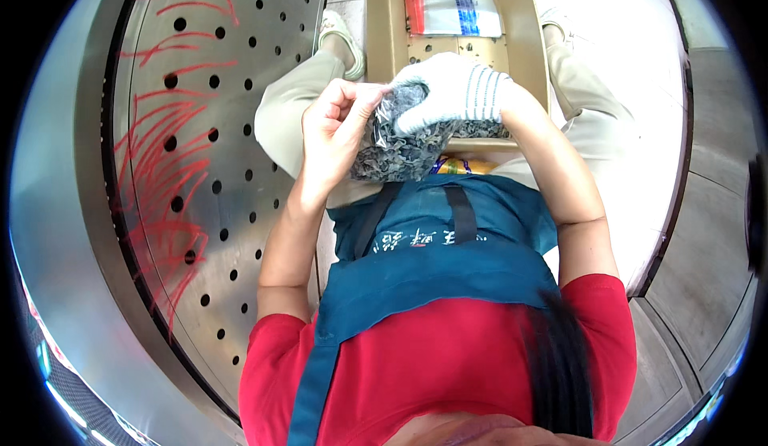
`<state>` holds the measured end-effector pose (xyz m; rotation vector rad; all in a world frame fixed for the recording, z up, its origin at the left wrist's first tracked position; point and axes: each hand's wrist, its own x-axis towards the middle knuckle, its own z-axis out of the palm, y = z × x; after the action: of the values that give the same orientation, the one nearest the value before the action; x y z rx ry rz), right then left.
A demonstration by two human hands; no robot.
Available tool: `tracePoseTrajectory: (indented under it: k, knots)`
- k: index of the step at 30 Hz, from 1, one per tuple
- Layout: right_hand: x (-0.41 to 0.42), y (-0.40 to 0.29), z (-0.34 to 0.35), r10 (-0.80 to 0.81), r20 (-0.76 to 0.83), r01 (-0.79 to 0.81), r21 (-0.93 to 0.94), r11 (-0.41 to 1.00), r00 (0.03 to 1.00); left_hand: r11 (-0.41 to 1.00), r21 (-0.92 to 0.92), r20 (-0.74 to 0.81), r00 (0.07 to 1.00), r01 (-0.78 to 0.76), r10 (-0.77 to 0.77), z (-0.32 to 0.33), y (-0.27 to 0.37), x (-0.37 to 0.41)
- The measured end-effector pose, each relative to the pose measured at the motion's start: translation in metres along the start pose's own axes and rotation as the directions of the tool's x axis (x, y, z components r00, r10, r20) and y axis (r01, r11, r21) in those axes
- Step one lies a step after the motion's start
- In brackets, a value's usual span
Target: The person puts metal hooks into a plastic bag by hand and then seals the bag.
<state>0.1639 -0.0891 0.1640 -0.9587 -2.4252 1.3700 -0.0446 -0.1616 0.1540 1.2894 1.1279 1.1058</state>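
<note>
A clear plastic bag (399,152) holds dark, curled dried pieces that look like black fungus. It hangs just above my lap. My bare left hand (336,125) pinches the upper left edge of the bag between thumb and fingers. On my right hand (447,92) is a white knitted glove with grey stripes at the cuff. Its thumb and fingers curve around the bag's upper part, with film showing between them. Beyond the hands stands an open cardboard box (393,32) between my legs. More dark dried pieces (483,129) lie at its near end, partly hidden by my right hand.
A pack of clear plastic bags (447,15) with red and blue print lies at the box's far end. Under the near box edge a yellow printed package (465,166) shows. To the left is a perforated metal panel (231,146) with red marks. A blue apron (432,266) covers my lap.
</note>
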Motion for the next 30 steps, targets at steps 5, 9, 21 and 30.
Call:
tracePoseTrajectory:
  k: [5, 9, 21, 30]
  knots:
    - [-0.028, 0.056, -0.016, 0.163, -0.044, -0.148, 0.232, 0.961, 0.986, 0.991, -0.061, -0.042, 0.992, 0.119, -0.122, -0.01, -0.009, 0.018]
    - [-0.036, 0.097, 0.0, 0.348, -0.306, -0.128, 0.56, 0.818, 0.886, 0.97, -0.165, -0.183, 0.961, 0.177, -0.206, -0.012, -0.011, 0.04]
    - [-0.02, 0.049, 0.03, 0.319, -0.393, 0.172, 0.821, 0.544, 0.862, 0.968, -0.179, -0.058, 0.98, 0.177, -0.19, 0.03, 0.002, 0.065]
    - [-0.033, 0.035, -0.003, 0.327, -0.496, 0.315, 0.823, 0.472, 0.805, 0.867, -0.385, 0.276, 0.936, 0.317, -0.219, 0.039, 0.029, 0.088]
